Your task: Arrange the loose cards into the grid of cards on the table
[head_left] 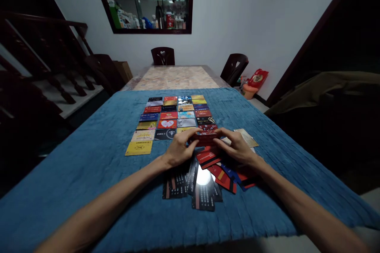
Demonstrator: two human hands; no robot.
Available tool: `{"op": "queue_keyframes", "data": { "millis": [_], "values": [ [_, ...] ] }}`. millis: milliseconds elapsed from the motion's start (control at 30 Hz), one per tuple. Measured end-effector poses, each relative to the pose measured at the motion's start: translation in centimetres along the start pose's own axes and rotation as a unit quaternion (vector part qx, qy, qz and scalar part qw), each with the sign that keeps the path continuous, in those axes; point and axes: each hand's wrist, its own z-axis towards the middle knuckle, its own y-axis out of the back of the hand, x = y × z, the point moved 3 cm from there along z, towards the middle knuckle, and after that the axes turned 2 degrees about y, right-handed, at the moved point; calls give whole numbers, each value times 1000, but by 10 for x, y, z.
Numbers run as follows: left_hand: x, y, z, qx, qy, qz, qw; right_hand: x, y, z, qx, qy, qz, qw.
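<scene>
A: Blue cloth (89, 158) under us. How's our spread looking?

B: Our left hand (179, 147) and right hand (237, 146) pinch a red card (206, 139), maybe several, fingers narrow. Loose pile (204, 199) right below, not lined up. Beyond, four columns (186, 123) sit flat.

A: Nearest row?

B: Yellow card (138, 148) at left; we can't tell what our hands hide.

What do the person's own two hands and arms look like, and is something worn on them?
Both the left hand and the right hand are bare, without gloves. No sleeves cover the visible forearms, and no watch, bracelet or ring can be seen on either side.
</scene>
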Motion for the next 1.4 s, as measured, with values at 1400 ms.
{"op": "queue_keyframes", "data": {
  "millis": [1400],
  "values": [
    [4,11,-18,54,-58,142,987,6,-16,-8,-24,68,-94,993]
  ]
}}
